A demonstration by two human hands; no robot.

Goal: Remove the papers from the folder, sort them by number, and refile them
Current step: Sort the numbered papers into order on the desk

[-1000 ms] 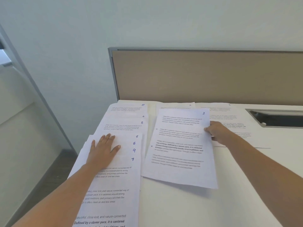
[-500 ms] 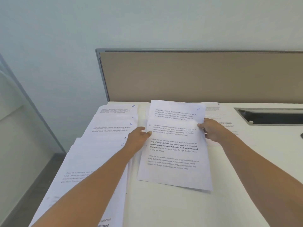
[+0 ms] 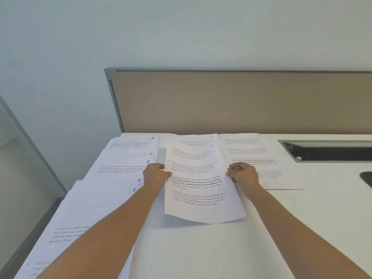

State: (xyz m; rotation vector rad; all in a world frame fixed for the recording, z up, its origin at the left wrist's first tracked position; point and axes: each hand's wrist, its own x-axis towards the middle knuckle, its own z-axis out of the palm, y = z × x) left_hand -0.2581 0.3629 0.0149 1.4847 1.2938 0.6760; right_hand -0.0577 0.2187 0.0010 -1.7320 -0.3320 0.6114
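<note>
A printed sheet numbered 3 (image 3: 199, 188) is lifted a little off the white desk at the centre, its near edge curling up. My left hand (image 3: 156, 175) pinches its left edge and my right hand (image 3: 241, 174) pinches its right edge. Behind it lies a sheet numbered 1 (image 3: 198, 140). A sheet numbered 2 (image 3: 259, 156) lies flat to the right. On the left, several overlapping sheets (image 3: 122, 168) are fanned out, showing the numbers 10, 4, 8, 6 and 5. No folder is in view.
A tan partition panel (image 3: 231, 101) stands along the desk's far edge. A dark cable slot (image 3: 330, 152) is set into the desk at the right, with a black object (image 3: 367, 179) at the frame's edge. The desk's left edge drops to the floor.
My left hand left the fanned stack and took the left edge of sheet 3. Both hands have raised the sheet and brought it nearer, off the sheet behind it.
</note>
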